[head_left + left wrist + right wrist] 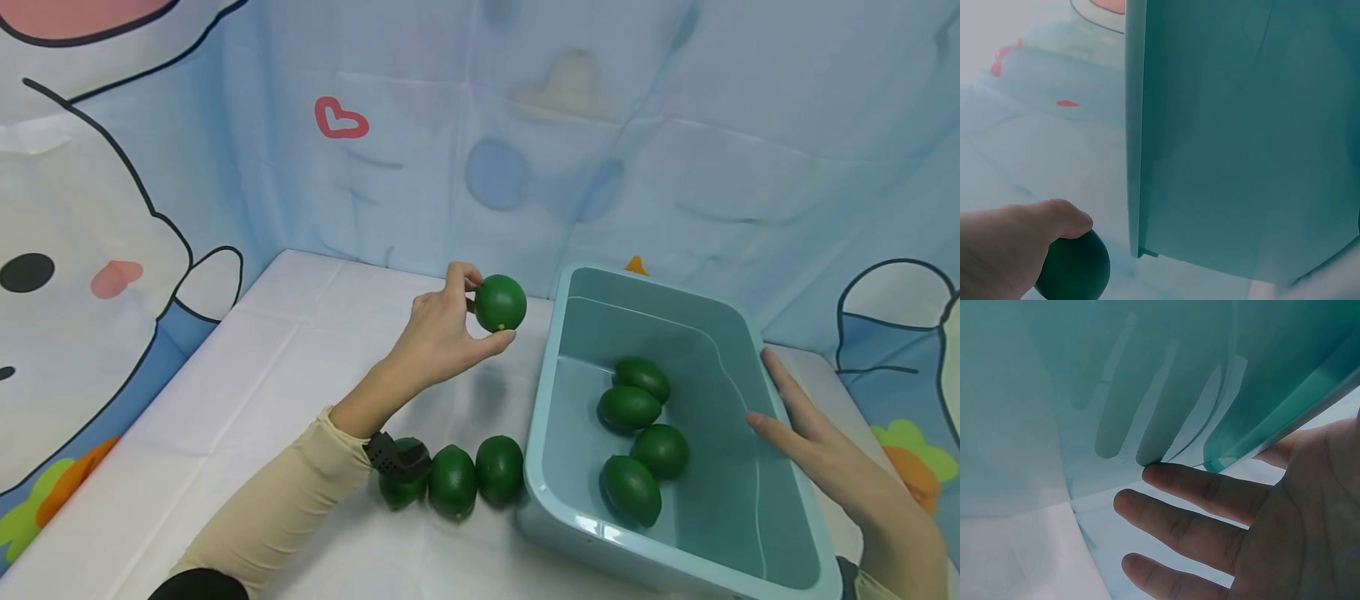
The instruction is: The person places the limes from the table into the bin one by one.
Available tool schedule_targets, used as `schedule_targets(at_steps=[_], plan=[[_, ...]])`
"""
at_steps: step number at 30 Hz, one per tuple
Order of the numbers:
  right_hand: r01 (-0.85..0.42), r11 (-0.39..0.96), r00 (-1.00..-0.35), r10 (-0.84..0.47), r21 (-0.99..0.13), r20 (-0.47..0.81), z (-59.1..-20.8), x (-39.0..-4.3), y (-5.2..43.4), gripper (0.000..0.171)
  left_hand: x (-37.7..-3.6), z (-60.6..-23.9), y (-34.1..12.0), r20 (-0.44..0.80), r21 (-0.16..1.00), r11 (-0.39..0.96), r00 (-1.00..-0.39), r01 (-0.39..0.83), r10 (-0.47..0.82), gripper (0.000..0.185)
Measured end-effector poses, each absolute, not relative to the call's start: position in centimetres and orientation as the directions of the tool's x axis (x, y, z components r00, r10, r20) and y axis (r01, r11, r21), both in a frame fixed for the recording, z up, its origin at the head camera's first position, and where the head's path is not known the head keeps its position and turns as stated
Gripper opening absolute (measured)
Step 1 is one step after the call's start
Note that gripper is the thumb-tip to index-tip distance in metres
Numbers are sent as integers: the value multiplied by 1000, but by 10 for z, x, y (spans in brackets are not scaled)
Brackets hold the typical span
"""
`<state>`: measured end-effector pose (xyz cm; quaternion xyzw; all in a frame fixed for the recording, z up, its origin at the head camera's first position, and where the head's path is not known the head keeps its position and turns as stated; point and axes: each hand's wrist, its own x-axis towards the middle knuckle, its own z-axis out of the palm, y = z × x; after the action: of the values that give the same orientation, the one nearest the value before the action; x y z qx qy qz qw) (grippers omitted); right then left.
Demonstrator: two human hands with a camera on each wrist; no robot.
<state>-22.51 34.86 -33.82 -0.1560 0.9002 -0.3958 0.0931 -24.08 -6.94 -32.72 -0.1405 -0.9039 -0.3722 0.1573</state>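
My left hand (450,329) pinches a dark green lime-like fruit (500,303) between thumb and fingers, lifted above the white table just left of the teal plastic bin (570,292). The left wrist view shows that fruit (1075,269) under my thumb beside the bin wall (1210,137). Several similar green fruits (642,442) lie inside the bin. Three more green fruits (452,481) sit in a row on the table beside the bin's near left corner. My right hand (813,437) lies flat with straight fingers against the bin's right side; its fingers (1204,490) touch the translucent wall (1147,375).
A white cloth covers the table (247,375). A blue cartoon-printed backdrop (525,125) hangs close behind and to both sides. A small black wrist camera mount (395,457) sits on my left forearm above the row of fruits.
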Motion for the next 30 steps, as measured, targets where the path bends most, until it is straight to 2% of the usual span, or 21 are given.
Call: schedule_targets(at_steps=[10, 21, 30], plan=[[-210, 637, -933, -356, -742, -42, -338, -226, 349, 75, -233, -321, -67, 404, 668, 598, -891, 442, 207, 65], [-204, 646, -937, -347, -736, -45, -338, -225, 349, 75, -226, -318, -65, 363, 764, 409, -857, 499, 366, 63], [-213, 644, -935, -352, -735, -38, -338, -227, 349, 75, -222, -315, -64, 364, 771, 358, -825, 527, 433, 62]])
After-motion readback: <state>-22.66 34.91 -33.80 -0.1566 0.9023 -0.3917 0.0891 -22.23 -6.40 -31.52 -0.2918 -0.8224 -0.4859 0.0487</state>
